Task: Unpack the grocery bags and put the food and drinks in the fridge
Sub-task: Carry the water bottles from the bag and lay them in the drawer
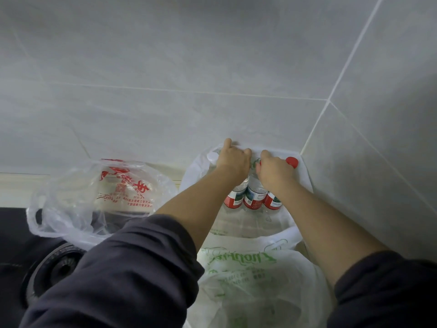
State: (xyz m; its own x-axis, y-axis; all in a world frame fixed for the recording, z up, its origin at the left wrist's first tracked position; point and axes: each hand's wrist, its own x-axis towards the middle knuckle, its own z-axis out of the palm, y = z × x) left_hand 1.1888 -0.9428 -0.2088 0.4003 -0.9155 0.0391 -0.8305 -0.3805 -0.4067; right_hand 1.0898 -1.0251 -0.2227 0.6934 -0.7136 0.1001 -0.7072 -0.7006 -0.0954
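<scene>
Now my arms reach fwd; L hand (233,159), R hand (275,170) fingers clamp bag (196,172) rim; bottles' (254,196) red labels illegible.

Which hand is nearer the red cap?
Right. The right hand is just left of the red cap; the left hand is farther left, by the white cap.

Water bottles (254,196) upright in an open white bag (196,171).
Red labels; green-printed bag (248,280) just nearer, red-printed bag (101,197) to its left.
</scene>
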